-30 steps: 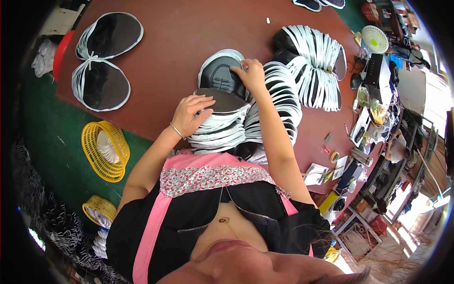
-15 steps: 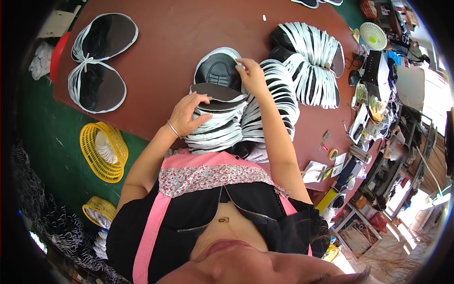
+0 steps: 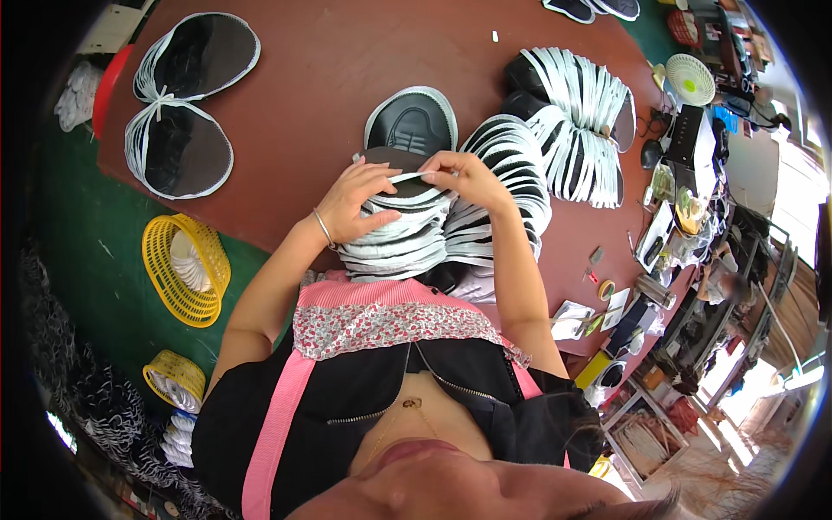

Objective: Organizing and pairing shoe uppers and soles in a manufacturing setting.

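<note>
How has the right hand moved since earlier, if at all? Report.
Yes: the right hand moved toward the apron, away from the white scrap on the table.

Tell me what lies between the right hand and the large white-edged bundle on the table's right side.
In the head view, a fanned row of white-edged black pieces lies between the right hand and the large bundle.

A reddish-brown table top (image 3: 303, 87) is noted beneath the grip, extending ahead and to both sides. Green floor (image 3: 69, 199) is exposed to the left of the grip. Well off to its right, dark shelving (image 3: 726, 334) is seen loaded, and strong light is registered at a bright opening (image 3: 809, 156)
</note>
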Tool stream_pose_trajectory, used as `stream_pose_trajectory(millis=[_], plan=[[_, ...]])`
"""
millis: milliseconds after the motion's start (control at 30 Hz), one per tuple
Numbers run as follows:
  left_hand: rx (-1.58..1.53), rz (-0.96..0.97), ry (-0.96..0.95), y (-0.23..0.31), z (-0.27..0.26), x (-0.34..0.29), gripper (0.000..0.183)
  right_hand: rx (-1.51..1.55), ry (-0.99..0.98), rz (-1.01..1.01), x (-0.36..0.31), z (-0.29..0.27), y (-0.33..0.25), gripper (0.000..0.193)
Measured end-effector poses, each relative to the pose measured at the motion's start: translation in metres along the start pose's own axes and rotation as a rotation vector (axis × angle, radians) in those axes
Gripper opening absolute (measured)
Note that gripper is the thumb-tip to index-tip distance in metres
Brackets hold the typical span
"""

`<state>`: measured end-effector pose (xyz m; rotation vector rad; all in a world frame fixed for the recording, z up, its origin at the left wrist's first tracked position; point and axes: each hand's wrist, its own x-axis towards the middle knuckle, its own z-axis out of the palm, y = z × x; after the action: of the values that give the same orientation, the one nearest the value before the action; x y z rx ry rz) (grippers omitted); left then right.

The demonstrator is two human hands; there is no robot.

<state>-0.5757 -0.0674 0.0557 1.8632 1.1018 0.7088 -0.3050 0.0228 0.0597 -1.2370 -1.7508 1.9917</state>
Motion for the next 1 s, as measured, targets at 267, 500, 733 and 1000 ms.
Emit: stream_pose_trajectory(millis=[267,500,733,1000], plan=[[0.067,0.002,0.019,0.002,0.004,-0.001,0.040,-0.583,0.797,-0.009,0.107,-0.025,0.062,0.022],[-0.246,-0.319,0.143,0.003,0.006,0.007,0.061,-0.341,0.750,-0.216,0.071,-0.020,0.047,0.012],[0.295,-0.340,0.115,0.023,0.006,0.012,0.042,0.142,0.118,0.012,0.007,-0.006,-0.001,0.005],[0.160,-0.094,0.171,-0.001,0.020,0.019,0.031,-0.923,0.792,-0.003,0.109,-0.036,0.082,0.019]])
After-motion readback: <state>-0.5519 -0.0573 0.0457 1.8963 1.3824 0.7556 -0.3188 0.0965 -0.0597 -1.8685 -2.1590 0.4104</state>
